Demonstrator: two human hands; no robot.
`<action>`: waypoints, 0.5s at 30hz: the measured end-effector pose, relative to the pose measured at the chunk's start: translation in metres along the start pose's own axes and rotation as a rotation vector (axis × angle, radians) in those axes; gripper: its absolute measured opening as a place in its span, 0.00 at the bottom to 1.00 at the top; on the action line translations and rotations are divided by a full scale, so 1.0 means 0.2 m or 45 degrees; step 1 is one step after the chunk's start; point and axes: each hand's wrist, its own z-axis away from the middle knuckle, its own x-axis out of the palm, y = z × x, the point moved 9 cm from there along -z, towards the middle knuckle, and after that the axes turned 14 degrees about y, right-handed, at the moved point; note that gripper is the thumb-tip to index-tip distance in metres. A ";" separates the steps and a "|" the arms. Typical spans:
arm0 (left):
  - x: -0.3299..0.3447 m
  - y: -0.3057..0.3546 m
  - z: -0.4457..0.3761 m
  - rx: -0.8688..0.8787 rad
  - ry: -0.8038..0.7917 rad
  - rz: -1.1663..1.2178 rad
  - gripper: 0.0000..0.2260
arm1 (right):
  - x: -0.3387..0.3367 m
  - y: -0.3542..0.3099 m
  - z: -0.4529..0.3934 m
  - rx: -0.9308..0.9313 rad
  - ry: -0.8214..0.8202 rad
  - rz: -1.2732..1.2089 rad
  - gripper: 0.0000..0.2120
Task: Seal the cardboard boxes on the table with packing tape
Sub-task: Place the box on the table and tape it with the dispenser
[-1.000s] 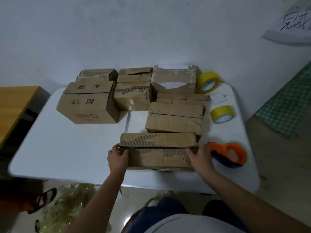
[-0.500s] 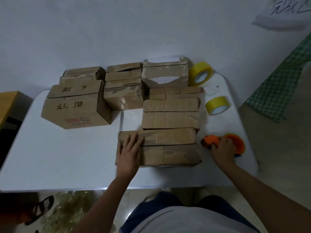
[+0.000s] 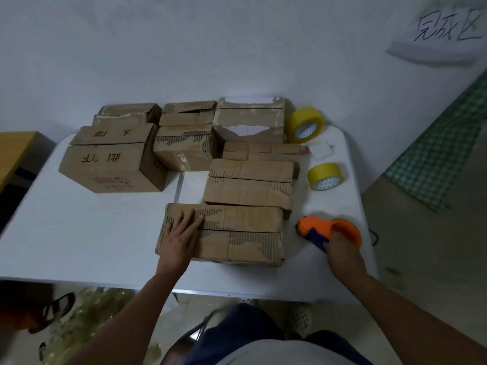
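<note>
The right hand [image 3: 340, 252] wraps the orange tape dispenser [image 3: 326, 230] on the table [image 3: 79, 246]; the left hand [image 3: 181, 233] presses flat on the nearest box [image 3: 237, 233], flaps shut, unsealed. Next, probably: carry the dispenser to its seam. Seven boxes visible, two spare yellow rolls [image 3: 305, 125].

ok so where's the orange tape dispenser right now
In the head view, the orange tape dispenser sits on the white table near its right edge, gripped by the right hand, just right of the nearest cardboard box.
</note>
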 end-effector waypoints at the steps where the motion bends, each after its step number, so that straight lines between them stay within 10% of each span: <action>1: 0.00 0.00 0.00 -0.002 0.004 0.006 0.25 | -0.04 -0.06 0.00 -0.018 -0.037 -0.023 0.15; 8: -0.01 0.01 0.02 0.022 -0.001 0.017 0.24 | -0.33 -0.21 0.03 -0.277 0.687 -0.385 0.17; 15: -0.07 -0.02 -0.02 0.104 0.023 0.033 0.25 | -0.24 -0.84 0.11 -0.392 0.318 -0.644 0.13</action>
